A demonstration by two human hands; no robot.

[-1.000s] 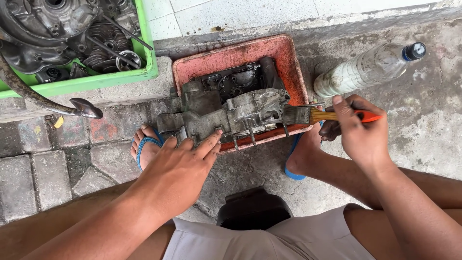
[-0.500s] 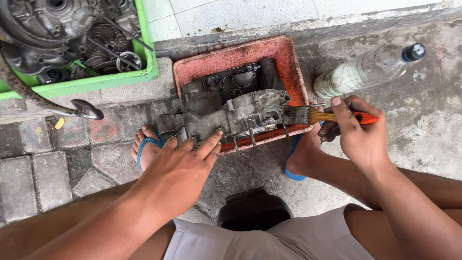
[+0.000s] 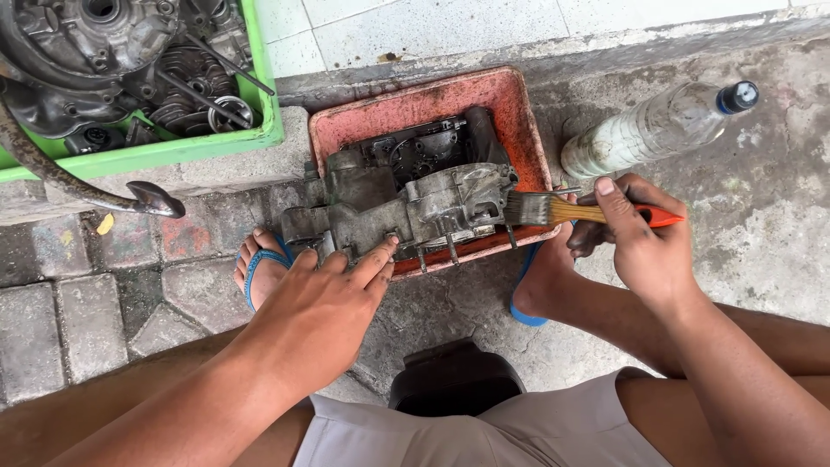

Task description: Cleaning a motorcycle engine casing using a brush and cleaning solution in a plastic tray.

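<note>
A grimy grey engine crankcase (image 3: 406,203) lies across a shallow red tray (image 3: 510,99) on the ground. My left hand (image 3: 324,303) rests flat against the near edge of the crankcase, fingers spread and pressing on it. My right hand (image 3: 644,233) grips a paintbrush (image 3: 562,210) with a wooden body and an orange handle end. Its dark bristles touch the right end of the crankcase.
A clear plastic bottle (image 3: 653,128) with a dark cap lies right of the tray. A green crate (image 3: 164,147) of engine parts sits at top left, a bent metal lever (image 3: 86,186) beside it. My feet in blue sandals (image 3: 259,264) flank the tray; a black stool (image 3: 454,376) is below.
The brush and my right hand have shifted slightly left along the crankcase end. My left hand stays pressed in place.
</note>
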